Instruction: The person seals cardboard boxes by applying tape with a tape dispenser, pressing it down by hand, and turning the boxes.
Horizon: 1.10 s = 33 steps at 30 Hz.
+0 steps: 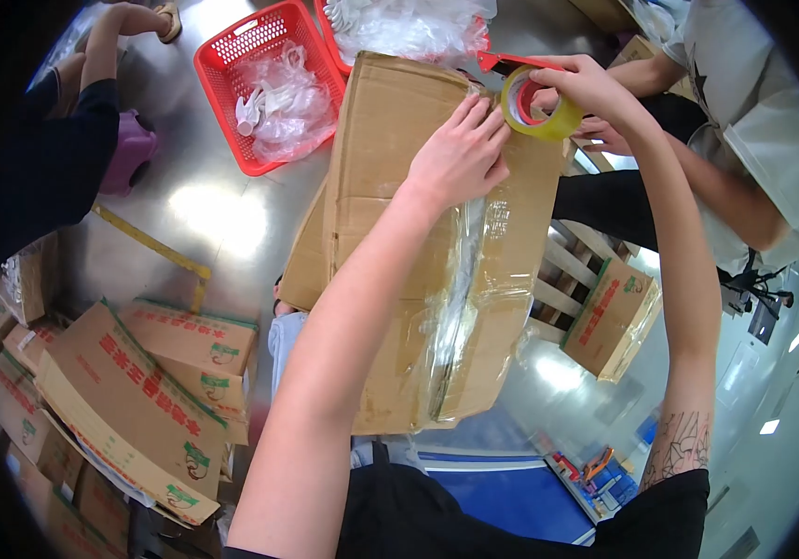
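Observation:
A brown cardboard box (381, 196) lies before me, with strips of clear tape (464, 279) running along its middle seam. My left hand (460, 154) rests on the box near its far end, fingers laid flat over the seam and holding nothing. Closed around a red tape dispenser (502, 63), my right hand (590, 91) is at the far right corner of the box. The dispenser's roll of yellowish tape (558, 123) faces me, close to my left fingertips. Part of the right fingers is hidden behind the roll.
A red basket (222, 102) with plastic bags stands beyond the box, beside another red basket heaped with clear plastic. Printed cartons (138, 391) are piled at the left. A co-worker's hand (604, 138) is close on the right, above a wooden pallet (567, 270) and a small carton (611, 317).

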### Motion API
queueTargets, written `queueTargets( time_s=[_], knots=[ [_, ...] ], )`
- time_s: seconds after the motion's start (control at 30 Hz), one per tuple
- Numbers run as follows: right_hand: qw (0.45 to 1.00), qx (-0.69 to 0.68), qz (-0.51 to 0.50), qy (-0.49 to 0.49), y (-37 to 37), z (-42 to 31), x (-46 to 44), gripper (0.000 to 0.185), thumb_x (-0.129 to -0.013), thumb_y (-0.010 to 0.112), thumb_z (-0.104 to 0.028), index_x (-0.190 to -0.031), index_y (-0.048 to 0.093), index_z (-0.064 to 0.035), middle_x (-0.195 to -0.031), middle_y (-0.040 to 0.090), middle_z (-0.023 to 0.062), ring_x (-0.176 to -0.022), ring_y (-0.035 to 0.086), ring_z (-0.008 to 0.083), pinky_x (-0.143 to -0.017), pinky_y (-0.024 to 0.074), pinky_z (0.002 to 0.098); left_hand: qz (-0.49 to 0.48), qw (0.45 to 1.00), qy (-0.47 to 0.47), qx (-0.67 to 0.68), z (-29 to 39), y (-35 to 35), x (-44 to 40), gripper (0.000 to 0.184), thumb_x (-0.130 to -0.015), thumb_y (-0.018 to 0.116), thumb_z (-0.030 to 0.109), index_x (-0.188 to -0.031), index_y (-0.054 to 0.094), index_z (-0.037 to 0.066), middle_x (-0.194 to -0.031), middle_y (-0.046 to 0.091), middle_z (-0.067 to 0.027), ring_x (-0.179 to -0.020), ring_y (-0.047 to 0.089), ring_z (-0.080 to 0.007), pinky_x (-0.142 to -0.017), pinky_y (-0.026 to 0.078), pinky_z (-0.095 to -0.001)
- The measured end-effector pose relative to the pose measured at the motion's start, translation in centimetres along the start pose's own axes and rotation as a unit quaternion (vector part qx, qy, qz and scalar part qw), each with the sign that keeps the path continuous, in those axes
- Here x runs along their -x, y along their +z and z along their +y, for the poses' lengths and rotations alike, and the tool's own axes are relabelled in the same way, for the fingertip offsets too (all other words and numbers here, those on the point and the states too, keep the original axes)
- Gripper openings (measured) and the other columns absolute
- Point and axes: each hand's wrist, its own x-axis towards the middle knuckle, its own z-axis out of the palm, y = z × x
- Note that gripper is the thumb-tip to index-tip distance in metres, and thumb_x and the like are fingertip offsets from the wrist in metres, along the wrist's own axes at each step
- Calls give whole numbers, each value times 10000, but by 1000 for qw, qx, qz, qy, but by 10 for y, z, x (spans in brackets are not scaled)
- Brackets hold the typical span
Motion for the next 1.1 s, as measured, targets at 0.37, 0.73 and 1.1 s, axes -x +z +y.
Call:
queueTargets(
  time_s=[0.37,0.73,1.1],
  knots=[
    [974,83,209,36,68,-10,117,578,-917,686,-401,-1439,712,-156,-1170,779,244,-1090,764,400,-982,583,447,-31,994,-108,-1,5,-13,-3,624,-836,791,424,-1214,626,-44,-1307,594,-195,-1356,533,-365,-1298,332,-479],
    [942,93,297,130,196,-52,307,673,-948,771,-193,-1589,570,-223,-1077,629,245,-906,714,447,-834,594,519,-93,988,-57,-109,-5,8,-8,972,-901,713,541,-1686,358,92,-1678,486,-93,-1611,358,-267,-1370,168,-514],
    [947,50,245,204,274,-75,400,803,-890,765,-65,-1636,518,-235,-1100,529,186,-995,656,400,-820,575,484,-348,935,-39,-46,-1,10,-61,578,-1067,510,277,-1563,492,-20,-1582,542,-262,-1494,493,-392,-1280,347,-514]
  ],
)
